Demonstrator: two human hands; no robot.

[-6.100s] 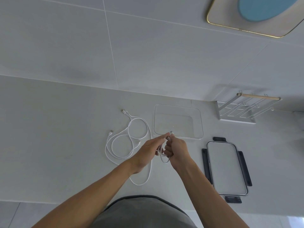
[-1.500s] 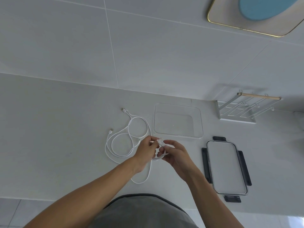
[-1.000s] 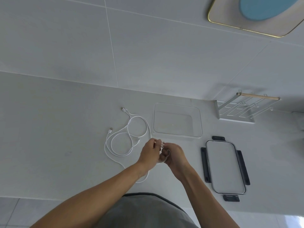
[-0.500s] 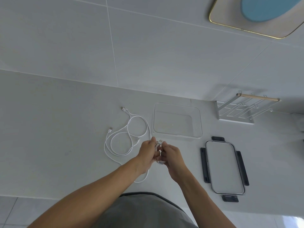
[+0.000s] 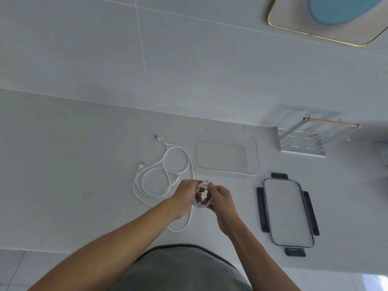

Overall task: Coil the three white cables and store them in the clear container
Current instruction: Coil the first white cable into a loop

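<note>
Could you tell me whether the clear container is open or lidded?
Open: clear container has no lid on; lid lies beside it.

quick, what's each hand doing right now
Left hand: closed, pinching the coiled white cable.
Right hand: closed, holding the same coil from its other side.

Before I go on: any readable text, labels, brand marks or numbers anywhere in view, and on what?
None can be read.
clear container: no label or mark shows.
lid: plain, no print visible.
white cables: plugs too small to show any marking.
coil held between left hand and right hand: no print visible.
</note>
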